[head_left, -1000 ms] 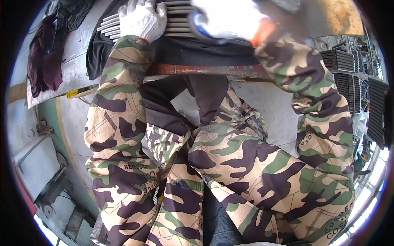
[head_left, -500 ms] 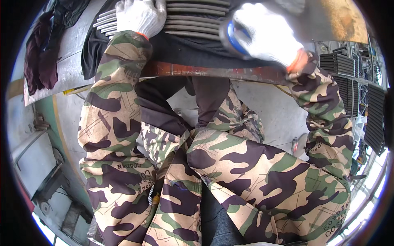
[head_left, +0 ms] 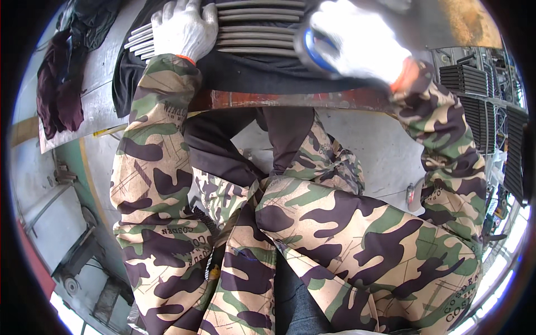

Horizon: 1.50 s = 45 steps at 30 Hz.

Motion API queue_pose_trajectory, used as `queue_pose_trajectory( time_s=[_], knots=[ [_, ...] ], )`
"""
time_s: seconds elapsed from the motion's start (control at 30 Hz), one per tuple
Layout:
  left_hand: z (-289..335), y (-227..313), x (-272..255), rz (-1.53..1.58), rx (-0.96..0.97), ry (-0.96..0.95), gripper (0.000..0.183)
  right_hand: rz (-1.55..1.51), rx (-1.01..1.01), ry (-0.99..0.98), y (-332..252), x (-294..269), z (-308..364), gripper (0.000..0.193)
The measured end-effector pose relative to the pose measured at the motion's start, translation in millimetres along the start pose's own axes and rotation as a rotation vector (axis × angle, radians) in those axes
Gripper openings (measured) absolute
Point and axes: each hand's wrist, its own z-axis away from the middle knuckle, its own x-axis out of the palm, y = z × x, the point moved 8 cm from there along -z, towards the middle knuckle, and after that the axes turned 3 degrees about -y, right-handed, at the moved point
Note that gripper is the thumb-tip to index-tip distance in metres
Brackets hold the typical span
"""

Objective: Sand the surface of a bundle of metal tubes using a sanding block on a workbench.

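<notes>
Several grey metal rods lie side by side on a black cloth on the table. My left hand, in a white knitted glove with an orange cuff, rests flat across the rods near their left ends, fingers spread. At the rods' right ends is my gloved right hand, closed around a round thing with a blue rim. That thing and the hand are smeared by motion and overexposed, so its exact kind does not show.
Dark crumpled clothing hangs over the table's left end. The red, worn table edge runs in front of me. A brownish board is at the far right. Stacked black slatted parts stand on the right. Wheeled equipment sits at lower left.
The view has shifted slightly. My left hand still lies on the rods, its fingers now showing more spread. The right hand stays at the rods' right ends with the blue-rimmed thing, blurred in both frames.
</notes>
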Motion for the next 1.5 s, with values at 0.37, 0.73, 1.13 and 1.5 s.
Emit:
queue_pose_trajectory(
  time_s=[0.37,0.73,1.13,1.5],
  knots=[
    [-3,-1,-12,0.154,-0.088,-0.001,0.045,0.037,-0.035,0.031,-28,23,-29,0.023],
    [20,-48,-20,0.165,-0.024,-0.069,0.057,0.052,-0.004,0.083,-18,36,-87,0.023],
    [13,-42,-12,0.125,-0.091,-0.134,0.058,-0.004,0.033,0.063,-6,16,-85,0.019],
    [18,-52,-7,-0.035,-0.063,-0.015,0.053,0.101,-0.048,0.003,2,20,3,0.026]
  ],
)
